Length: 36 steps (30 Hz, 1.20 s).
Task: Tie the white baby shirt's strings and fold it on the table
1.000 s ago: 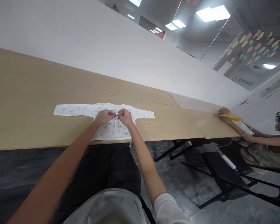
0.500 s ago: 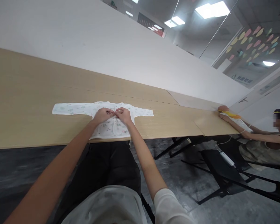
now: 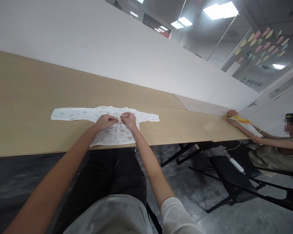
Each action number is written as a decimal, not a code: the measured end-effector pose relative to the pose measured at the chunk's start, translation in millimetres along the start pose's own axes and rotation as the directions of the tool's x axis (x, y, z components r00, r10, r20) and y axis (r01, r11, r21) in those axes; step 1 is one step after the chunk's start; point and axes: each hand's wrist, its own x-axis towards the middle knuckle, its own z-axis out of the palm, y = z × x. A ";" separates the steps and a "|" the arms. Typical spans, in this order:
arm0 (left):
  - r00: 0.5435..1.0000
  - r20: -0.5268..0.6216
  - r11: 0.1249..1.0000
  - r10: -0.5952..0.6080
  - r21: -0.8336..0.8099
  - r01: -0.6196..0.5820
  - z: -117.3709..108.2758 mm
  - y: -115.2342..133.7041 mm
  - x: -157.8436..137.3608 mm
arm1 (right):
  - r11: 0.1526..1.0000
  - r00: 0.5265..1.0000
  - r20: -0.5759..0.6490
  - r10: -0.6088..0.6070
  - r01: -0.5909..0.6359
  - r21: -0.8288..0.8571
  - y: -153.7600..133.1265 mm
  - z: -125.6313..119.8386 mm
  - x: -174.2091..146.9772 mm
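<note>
A small white baby shirt (image 3: 75,113) with a faint printed pattern lies front up on the table, its sleeves stretched out to both sides. At the middle of its chest, my left hand (image 3: 105,122) pinches the front edge of the cloth. Just to the right, my right hand (image 3: 129,119) has its thumb and fingers closed on the other side of the front opening. A narrow gap separates the fingertips of the two hands. Below them the lower front hangs close to the table's near edge. Whatever small fastener may be between my fingers is hidden.
The long wooden table (image 3: 26,130) runs along a white partition wall (image 3: 88,55). At the right, another person (image 3: 278,149) sits with hands on a doll (image 3: 244,122) in white and yellow clothing. A black folding chair (image 3: 231,172) carries a white power strip (image 3: 236,165).
My hands, whose fingertips met at the shirt front, have drawn slightly apart, the left one moving left. The shirt's left side has shifted a little leftward with it.
</note>
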 end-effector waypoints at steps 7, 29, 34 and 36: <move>0.998 -0.039 0.999 0.046 0.013 -0.046 -1.1 3.9 -2.5 | 0.938 0.993 0.036 -0.113 0.119 -0.326 -2.5 1.1 -4.7; 0.989 0.129 0.991 0.071 0.100 -0.084 -4.4 6.6 -11.8 | 0.988 0.968 0.199 0.154 -0.155 -0.013 -4.5 -18.5 -0.7; 0.985 0.162 0.997 0.054 0.042 -0.062 -3.6 6.2 -13.8 | 0.986 0.835 0.528 0.158 -0.107 -0.127 -15.1 -34.4 -12.7; 0.984 0.171 0.998 0.055 0.028 -0.060 -4.4 8.5 -14.4 | 0.983 0.800 0.576 0.171 -0.100 -0.152 -19.7 -38.5 -16.2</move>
